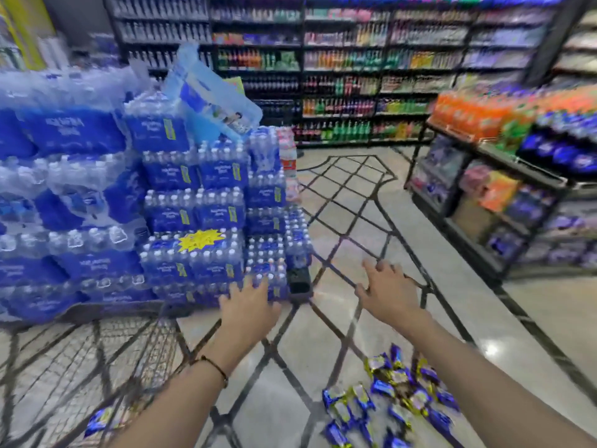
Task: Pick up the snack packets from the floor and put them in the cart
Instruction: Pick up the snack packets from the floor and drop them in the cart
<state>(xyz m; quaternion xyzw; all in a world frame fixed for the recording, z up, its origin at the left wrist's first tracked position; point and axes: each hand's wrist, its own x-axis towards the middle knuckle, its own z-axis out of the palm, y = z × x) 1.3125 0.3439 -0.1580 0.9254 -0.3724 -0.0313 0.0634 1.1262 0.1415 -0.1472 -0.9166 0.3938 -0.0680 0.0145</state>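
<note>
Several blue and gold snack packets (392,402) lie in a heap on the floor at the lower right. A wire cart (87,360) stands at the lower left, and one blue packet (98,421) lies inside it. My left hand (250,305) is stretched forward above the floor, fingers spread, holding nothing. My right hand (389,289) is also held out with fingers spread and empty, well above the heap. The view is blurred by motion.
A tall stack of shrink-wrapped water bottle packs (181,202) stands just beyond the cart on the left. A low shelf of drinks (504,189) lines the right side. Drink shelves fill the back wall. Tiled floor (349,202) runs between them.
</note>
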